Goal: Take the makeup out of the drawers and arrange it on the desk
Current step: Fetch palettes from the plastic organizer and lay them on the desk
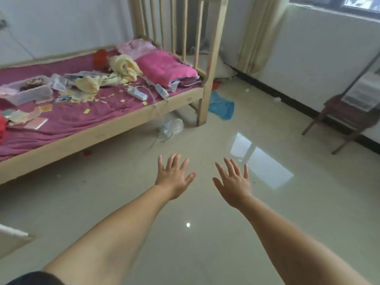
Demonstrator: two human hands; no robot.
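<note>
Bright daylight from the window glares on the glossy floor; edges soft, bowed.

Wooden-framed bed with magenta sheet: left end cut off by the picture's left edge. Red object at the sheet's left edge: mostly out of view, kind cannot be told. Clear plastic box near the sheet's back left: dark contents too blurred to identify. Small yellow scraps scattered mid-sheet: too small to tell. Dark wooden chair by the right wall: cut by the right edge, seat partly covered by a white framed item. Pale corner of some surface at lower left: mostly cut off. Window: cropped by the top edge.
</note>
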